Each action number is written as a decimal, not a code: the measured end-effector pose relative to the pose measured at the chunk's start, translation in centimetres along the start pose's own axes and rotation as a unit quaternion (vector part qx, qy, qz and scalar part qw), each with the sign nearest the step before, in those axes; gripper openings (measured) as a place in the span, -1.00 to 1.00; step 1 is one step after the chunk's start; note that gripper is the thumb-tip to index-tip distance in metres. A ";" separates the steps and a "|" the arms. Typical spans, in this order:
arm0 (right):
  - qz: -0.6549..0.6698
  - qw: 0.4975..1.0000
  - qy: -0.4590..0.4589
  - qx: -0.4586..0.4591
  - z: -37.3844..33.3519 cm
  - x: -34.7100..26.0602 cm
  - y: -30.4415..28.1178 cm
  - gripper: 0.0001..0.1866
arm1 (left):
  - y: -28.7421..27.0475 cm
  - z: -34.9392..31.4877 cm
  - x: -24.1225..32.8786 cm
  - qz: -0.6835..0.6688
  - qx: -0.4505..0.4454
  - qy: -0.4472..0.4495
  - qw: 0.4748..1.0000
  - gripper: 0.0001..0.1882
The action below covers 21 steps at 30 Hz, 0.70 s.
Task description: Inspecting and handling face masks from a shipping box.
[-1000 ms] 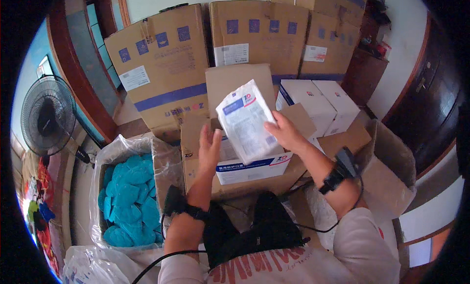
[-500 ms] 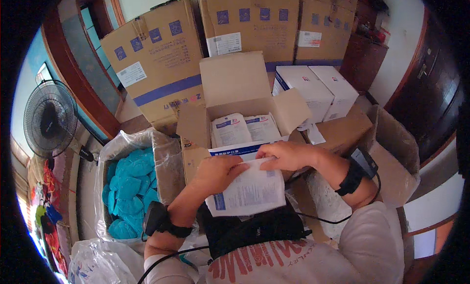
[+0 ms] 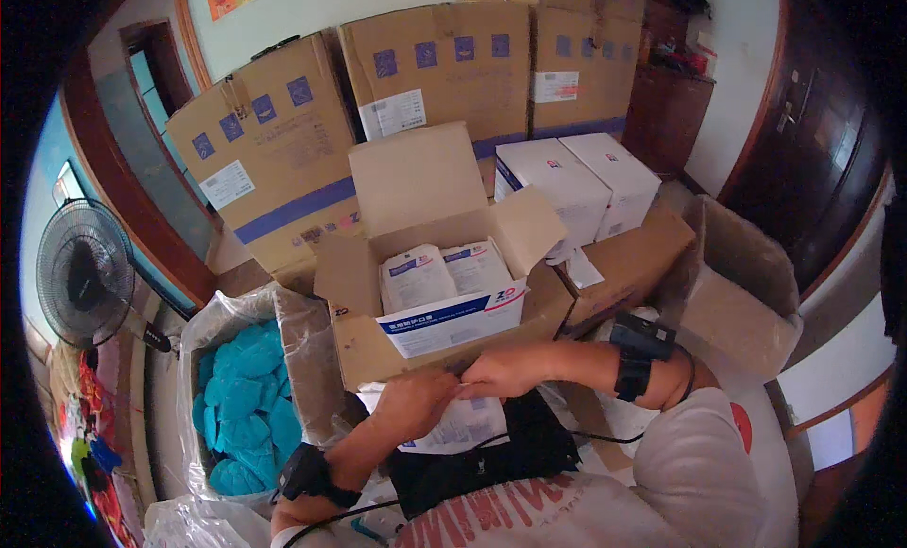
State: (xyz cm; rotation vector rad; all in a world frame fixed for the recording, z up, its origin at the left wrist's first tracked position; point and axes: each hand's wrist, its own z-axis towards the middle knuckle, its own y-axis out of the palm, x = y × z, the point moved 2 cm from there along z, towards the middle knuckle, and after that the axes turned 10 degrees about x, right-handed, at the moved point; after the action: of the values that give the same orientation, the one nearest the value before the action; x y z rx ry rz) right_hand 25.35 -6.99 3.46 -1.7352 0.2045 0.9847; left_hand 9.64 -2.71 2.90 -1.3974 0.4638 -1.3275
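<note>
Over my lap I hold a white paper packet (image 3: 463,427) with blue print. My left hand (image 3: 418,404) is closed on its top edge. Beside it, my right hand (image 3: 501,370) is closed at the same edge, with the fingertips of both hands almost meeting. The fingers partly hide the packet's upper part. Just beyond my hands stands a white and blue box (image 3: 444,333) with its flaps open. Similar white packets (image 3: 418,280) stand inside it in two side-by-side stacks or rows.
At the left, a plastic-lined carton (image 3: 319,359) holds many teal face masks (image 3: 248,397). Two white boxes (image 3: 553,175) sit behind right on a brown carton (image 3: 633,265). Tall cartons (image 3: 444,76) line the back. A fan (image 3: 85,269) stands far left, an open carton (image 3: 742,312) at right.
My hands have come closer together along the packet's top edge, and the packet sits lower, nearer my lap. The whole view has shifted, showing more of the open box's front.
</note>
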 end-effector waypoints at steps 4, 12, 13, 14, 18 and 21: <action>-0.113 0.989 -0.064 0.078 1.0 -0.2 0.2 -0.70 | 0.6 -0.8 -1.8 -0.111 0.030 -0.058 0.992 -0.79; -0.388 0.857 -0.268 0.209 2.9 -0.6 -1.4 -0.80 | 2.6 0.0 -3.9 -0.330 0.166 -0.202 0.907 -0.68; -0.386 0.848 -0.285 0.224 2.9 -0.7 -1.3 -0.80 | 2.8 0.1 -4.4 -0.330 0.172 -0.213 0.903 -0.68; -0.381 0.850 -0.291 0.219 3.1 -1.7 -1.4 -0.80 | 3.2 0.1 -5.6 -0.308 0.200 -0.239 0.899 -0.67; -0.353 0.868 -0.291 0.193 1.7 -4.4 -1.7 -0.79 | 1.6 0.9 -7.4 -0.251 0.275 -0.280 0.885 -0.65; -0.305 0.871 -0.328 0.202 0.2 -6.2 -1.8 -0.76 | 1.6 -1.0 -11.9 -0.187 0.315 -0.308 0.878 -0.64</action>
State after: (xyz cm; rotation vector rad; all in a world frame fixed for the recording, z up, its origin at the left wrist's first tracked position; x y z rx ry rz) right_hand 22.31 -8.06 9.06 -0.9045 -0.5223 0.9075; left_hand 5.87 6.40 -4.02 -1.2744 -0.6524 -1.0898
